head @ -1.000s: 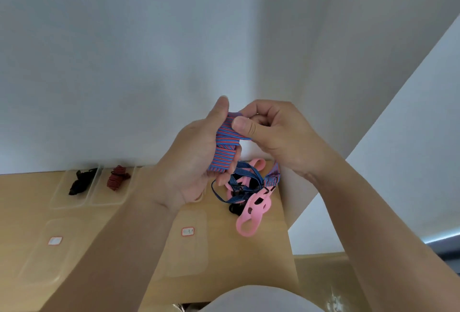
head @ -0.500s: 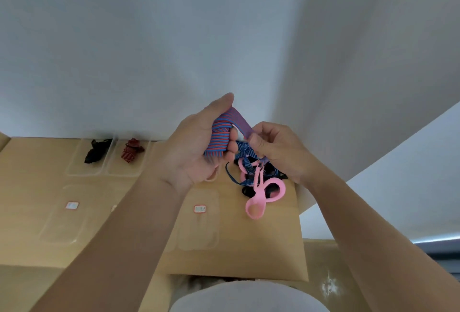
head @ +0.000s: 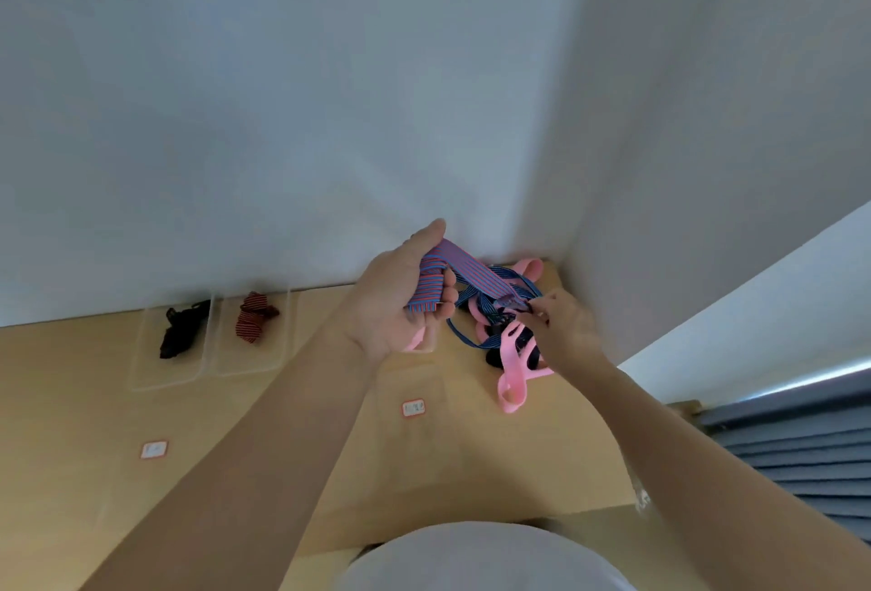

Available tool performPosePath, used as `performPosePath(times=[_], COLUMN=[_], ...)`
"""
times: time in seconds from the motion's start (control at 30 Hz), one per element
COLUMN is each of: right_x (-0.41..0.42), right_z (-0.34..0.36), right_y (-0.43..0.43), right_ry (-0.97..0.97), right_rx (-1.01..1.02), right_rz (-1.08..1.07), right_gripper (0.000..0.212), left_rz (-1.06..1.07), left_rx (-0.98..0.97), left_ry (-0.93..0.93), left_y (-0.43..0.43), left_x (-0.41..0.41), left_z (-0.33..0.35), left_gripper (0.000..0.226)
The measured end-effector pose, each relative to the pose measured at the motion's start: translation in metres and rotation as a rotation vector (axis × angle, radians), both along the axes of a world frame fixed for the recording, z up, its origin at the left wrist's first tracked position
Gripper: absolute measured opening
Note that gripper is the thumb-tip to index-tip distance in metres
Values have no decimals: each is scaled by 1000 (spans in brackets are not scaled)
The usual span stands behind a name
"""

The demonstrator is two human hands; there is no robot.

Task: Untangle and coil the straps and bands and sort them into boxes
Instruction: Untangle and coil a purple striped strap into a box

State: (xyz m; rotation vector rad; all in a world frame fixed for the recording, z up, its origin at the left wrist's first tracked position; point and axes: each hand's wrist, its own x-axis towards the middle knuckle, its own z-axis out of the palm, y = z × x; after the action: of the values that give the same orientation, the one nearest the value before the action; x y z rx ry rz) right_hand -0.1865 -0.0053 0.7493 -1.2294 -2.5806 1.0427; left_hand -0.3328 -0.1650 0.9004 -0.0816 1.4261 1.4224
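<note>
My left hand (head: 400,307) grips a partly wound coil of blue-and-red striped strap (head: 431,286). The strap's free length runs down to the right, where my right hand (head: 563,331) pinches its far end just above the tangle. The tangle (head: 499,326) lies in the table's back right corner: a pink band (head: 513,369), a thin dark blue strap and something black, all twisted together.
Two clear boxes stand at the back left: one (head: 172,345) holds a black strap, the other (head: 254,336) a red-and-black striped strap. Two more clear boxes with small red-edged labels (head: 413,407) (head: 154,449) lie nearer me. Walls close off the back and right.
My right hand has moved down and to the right along the striped strap, drawing it out from the coil. The view has shifted, and the tangle stays on the table.
</note>
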Motion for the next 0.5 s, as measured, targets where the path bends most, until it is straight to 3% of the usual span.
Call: performPosePath(times=[0.17,0.37,0.5], right_x=[3,4,11], right_z=[0,-2,1], right_y=[-12,-25,-27], right_ry=[77,76,126], right_rx=[-74,-16,-114], right_rz=[-128,-185,-264], right_gripper=[16,12,16], left_rz=[57,-62,-90], left_rx=[47,75,96], left_ry=[10,10,13], left_y=[-1,0,-2], left_x=[-14,-23,-26], left_z=[-2,-6,-8], left_gripper=[31,34,33])
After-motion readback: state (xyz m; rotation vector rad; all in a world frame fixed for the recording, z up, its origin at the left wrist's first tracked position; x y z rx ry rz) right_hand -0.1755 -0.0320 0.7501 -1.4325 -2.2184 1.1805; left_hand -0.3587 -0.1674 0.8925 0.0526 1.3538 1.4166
